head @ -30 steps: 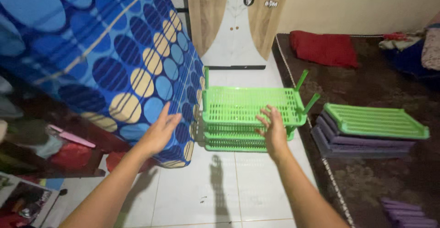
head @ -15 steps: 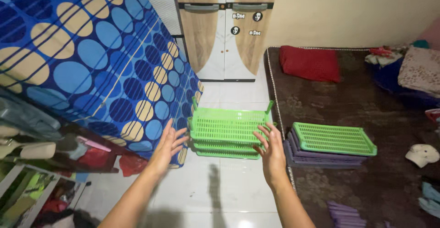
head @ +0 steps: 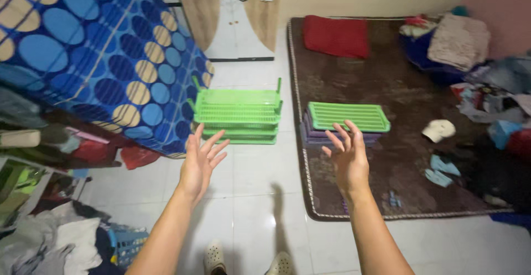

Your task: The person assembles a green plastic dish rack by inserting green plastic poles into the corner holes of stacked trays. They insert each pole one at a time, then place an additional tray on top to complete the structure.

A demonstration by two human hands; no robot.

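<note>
Two bare hands are raised over the white tiled floor [head: 254,197], both empty with fingers spread apart: the left hand [head: 198,164] and the right hand [head: 348,159]. Neither touches anything.

Ahead of the left hand stands one stack of green plastic trays [head: 238,113] on the tiles, at least three high, the top one with short posts at its corners. Just beside it to the right, on the edge of the brown rug [head: 398,87], lies a second stack: one green tray [head: 348,117] on several purple trays [head: 315,135], their count unclear.

The green stack sits close against a blue mattress with round spots [head: 94,59] on the left. Open tiles lie between the hands and both stacks.

One red pillow [head: 334,36] lies at the rug's far end, clothes are heaped at the right, and a wooden wardrobe [head: 232,9] stands behind.
</note>
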